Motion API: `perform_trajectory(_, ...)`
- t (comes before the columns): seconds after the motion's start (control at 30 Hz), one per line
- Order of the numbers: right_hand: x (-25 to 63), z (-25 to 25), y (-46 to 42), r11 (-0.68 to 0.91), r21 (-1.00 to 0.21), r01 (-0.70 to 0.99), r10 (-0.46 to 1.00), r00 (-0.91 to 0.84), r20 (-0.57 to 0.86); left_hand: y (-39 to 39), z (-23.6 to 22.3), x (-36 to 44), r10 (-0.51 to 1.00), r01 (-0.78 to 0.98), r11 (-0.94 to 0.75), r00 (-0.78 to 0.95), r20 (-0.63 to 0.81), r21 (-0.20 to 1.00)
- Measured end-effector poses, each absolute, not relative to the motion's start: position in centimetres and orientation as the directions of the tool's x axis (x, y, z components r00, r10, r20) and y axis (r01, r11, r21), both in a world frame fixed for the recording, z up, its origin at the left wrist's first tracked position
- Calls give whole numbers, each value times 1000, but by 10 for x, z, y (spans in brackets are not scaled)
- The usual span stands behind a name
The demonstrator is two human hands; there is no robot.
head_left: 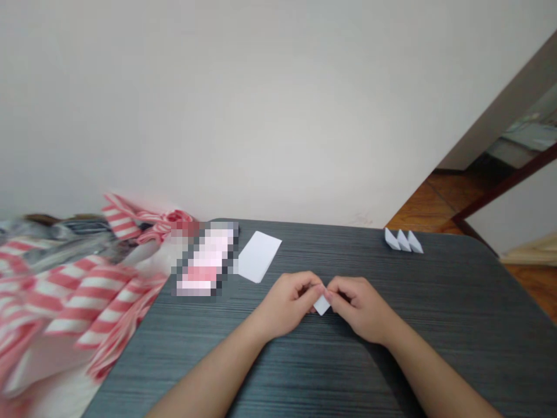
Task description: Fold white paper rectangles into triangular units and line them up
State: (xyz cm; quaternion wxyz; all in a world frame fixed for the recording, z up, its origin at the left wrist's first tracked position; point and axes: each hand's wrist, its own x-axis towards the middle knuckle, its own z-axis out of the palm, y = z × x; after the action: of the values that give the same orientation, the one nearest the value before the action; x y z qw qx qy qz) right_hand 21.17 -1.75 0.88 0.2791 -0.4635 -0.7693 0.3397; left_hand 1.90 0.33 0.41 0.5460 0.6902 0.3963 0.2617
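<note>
Between my two hands, over the middle of the dark wood-grain table (304,371), is a small piece of folded white paper (322,305). My left hand (292,303) pinches its left side with thumb and fingers. From the other side my right hand (360,307) pinches it too, and the thumbs nearly meet at its top. Only a pointed lower corner of the paper shows; the fingers hide the rest. Flat white paper sheets (259,256) lie beyond my left hand. Folded white paper pieces (404,240) stand in a row near the far right edge.
A blurred-out, phone-like object (206,258) lies at the table's left edge. Left of the table is a heap of red-and-white striped cloth (96,290). A pale wall (278,116) rises behind the table, and a wooden floor (429,203) shows at the right.
</note>
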Motion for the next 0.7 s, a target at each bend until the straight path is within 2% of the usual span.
perform_trajectory(0.2, 212, 8, -19, 306, -806, 506, 912, -400, 95, 3, 5, 18, 850, 256, -92, 524, -58, 962)
perform_trajectory(0.53, 215, 11, -19, 283, -813, 509, 923, -374, 88, 3, 4, 21, 871, 186, 11, 480, -101, 982)
perform_trajectory(0.7, 214, 12, -20, 279, -816, 507, 923, -376, 82, 3, 4, 19, 866, 195, -12, 492, -88, 981)
